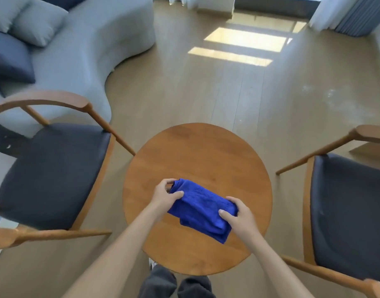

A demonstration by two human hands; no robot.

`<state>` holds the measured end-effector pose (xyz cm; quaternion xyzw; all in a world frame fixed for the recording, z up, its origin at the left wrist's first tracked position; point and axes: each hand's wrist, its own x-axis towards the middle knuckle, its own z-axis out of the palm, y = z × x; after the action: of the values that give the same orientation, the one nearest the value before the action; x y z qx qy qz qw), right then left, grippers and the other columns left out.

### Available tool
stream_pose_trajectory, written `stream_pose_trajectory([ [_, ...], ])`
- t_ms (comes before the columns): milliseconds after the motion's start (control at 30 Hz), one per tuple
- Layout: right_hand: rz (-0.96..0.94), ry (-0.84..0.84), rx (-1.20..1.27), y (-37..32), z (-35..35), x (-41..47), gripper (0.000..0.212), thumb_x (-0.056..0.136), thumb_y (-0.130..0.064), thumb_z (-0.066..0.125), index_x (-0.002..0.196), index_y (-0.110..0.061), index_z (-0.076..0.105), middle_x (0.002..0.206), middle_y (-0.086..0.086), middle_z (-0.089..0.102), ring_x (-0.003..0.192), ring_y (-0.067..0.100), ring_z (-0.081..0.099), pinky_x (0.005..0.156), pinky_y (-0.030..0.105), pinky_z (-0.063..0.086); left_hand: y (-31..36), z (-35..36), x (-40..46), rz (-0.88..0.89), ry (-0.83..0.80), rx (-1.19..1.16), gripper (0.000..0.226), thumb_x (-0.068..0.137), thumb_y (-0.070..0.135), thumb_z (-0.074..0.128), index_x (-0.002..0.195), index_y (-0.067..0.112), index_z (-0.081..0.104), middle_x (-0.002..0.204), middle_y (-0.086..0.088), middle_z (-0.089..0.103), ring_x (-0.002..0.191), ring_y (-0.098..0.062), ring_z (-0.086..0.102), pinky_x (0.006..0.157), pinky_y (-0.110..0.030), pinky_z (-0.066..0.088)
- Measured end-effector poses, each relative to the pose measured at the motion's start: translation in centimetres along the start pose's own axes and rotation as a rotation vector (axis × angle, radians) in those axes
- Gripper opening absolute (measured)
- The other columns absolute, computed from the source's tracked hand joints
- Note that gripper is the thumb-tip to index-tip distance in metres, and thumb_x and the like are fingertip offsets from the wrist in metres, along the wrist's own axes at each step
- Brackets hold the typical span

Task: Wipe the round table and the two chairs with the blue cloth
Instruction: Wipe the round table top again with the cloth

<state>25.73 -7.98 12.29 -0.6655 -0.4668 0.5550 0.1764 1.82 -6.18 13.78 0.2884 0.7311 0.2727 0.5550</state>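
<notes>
Cloth (200, 208): folded, blue, being held over the near half of the bench (197, 155). Left hand (165, 195) is pinching its far-left end; right hand (236, 215) is gripping its near-right end. Chairs (53, 175) (348, 211) are standing left and right. Risk: folds may be slipping loose during wiping, leaving bench streaks unwiped.

The blue cloth (203, 208) is folded into a thick, rumpled bundle, held just above the round table (197, 155); its left end is pinched in the left hand (165, 195), its right end gripped by the right hand (238, 216); the table is a warm brown wooden disc; 2 chairs flank it, the left chair (53, 168) and the right chair (348, 211), both wood-framed with dark seat pads.
</notes>
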Motion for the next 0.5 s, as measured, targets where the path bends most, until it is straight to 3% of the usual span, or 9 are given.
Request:
stream_pose_trajectory([
  [100,0.054,0.12,0.051,2.7,2.5,2.4,0.038,0.085,-0.023,0.069,0.12,-0.028,0.055,0.111,-0.019,0.063,0.105,0.002,0.058,0.086,0.023,0.047,-0.9,1.4,5.2,0.056,-0.003,0.038,0.031,0.082,0.019,0.07,0.107,0.032,0.057,0.109,0.01,0.062,0.095,-0.001,0.059,0.067,-0.02,0.046],
  [167,0.093,0.193,0.025,4.9,4.5,4.1,0.039,0.086,-0.027,0.067,0.122,-0.028,0.053,0.114,-0.014,0.061,0.11,0.009,0.057,0.091,0.028,0.046,-2.3,2.4,8.7,0.059,0.022,0.076,0.029,0.083,0.019,0.068,0.109,0.029,0.058,0.111,0.01,0.062,0.094,-0.001,0.059,0.068,-0.019,0.045],
  [267,0.18,0.22,-0.415,7.6,7.1,6.1,0.051,0.089,-0.037,0.061,0.136,-0.022,0.045,0.129,-0.001,0.049,0.119,0.02,0.044,0.098,0.031,0.038,-5.3,3.4,12.0,0.056,0.067,0.306,0.032,0.086,0.013,0.062,0.117,0.019,0.06,0.114,0.003,0.061,0.1,-0.01,0.056,0.081,-0.02,0.041],
  [333,0.028,0.365,-0.632,8.1,8.2,6.7,0.057,0.085,-0.036,0.067,0.136,-0.019,0.049,0.133,0.005,0.045,0.121,0.027,0.043,0.099,0.037,0.04,-7.0,3.3,12.9,0.129,0.042,0.416,0.029,0.088,0.011,0.058,0.116,0.017,0.062,0.113,0.001,0.061,0.106,-0.014,0.055,0.088,-0.02,0.038],
  [400,-0.265,0.447,-0.657,7.8,9.1,7.4,0.058,0.079,-0.033,0.072,0.133,-0.019,0.055,0.138,0.012,0.046,0.126,0.033,0.043,0.101,0.044,0.04,-8.0,2.7,13.1,0.238,-0.019,0.502,0.027,0.089,0.008,0.055,0.114,0.016,0.063,0.114,0.002,0.06,0.11,-0.016,0.052,0.091,-0.02,0.036],
  [500,-0.599,0.323,-0.817,6.9,9.9,9.5,0.062,0.078,-0.047,0.065,0.136,-0.028,0.055,0.151,0.013,0.036,0.14,0.036,0.03,0.109,0.051,0.028,-8.7,0.8,13.7,0.474,0.0,0.735,0.031,0.086,0.004,0.056,0.115,0.013,0.063,0.122,-0.001,0.057,0.117,-0.021,0.047,0.098,-0.028,0.034],
])
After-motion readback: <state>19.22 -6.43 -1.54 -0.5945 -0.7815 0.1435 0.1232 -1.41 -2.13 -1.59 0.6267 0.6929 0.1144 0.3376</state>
